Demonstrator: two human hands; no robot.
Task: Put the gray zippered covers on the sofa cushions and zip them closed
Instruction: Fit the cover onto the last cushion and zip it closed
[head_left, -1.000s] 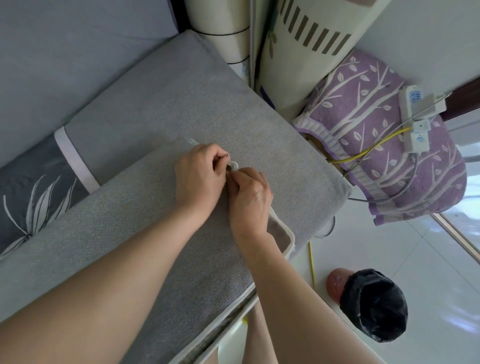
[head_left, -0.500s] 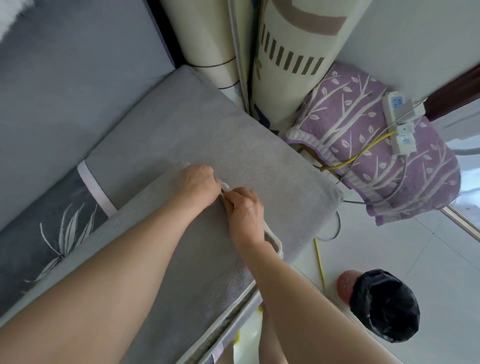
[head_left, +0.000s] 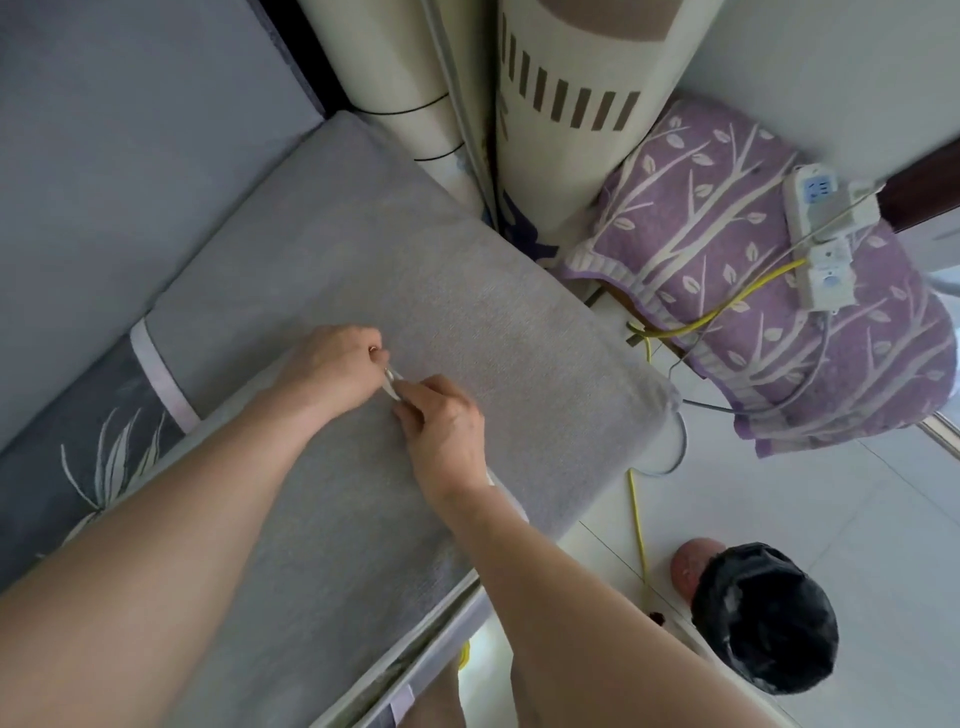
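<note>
Hands together on gray cover (head_left: 322, 519), left hand (head_left: 332, 366) pinching edge, right hand (head_left: 447, 431) fingers closed on zipper pull (head_left: 392, 382), cushion (head_left: 415, 291) underneath.

A single wide-angle view looks from the person's head, forward and steeply down, close over both forearms, which enter from the bottom edge. The left hand (head_left: 332, 364) and right hand (head_left: 447, 431) meet near the frame's middle above the cushion (head_left: 467, 291). The frame is tilted, so the floor (head_left: 857, 519) falls to the right and the sofa back (head_left: 130, 156) fills the upper left.
</note>
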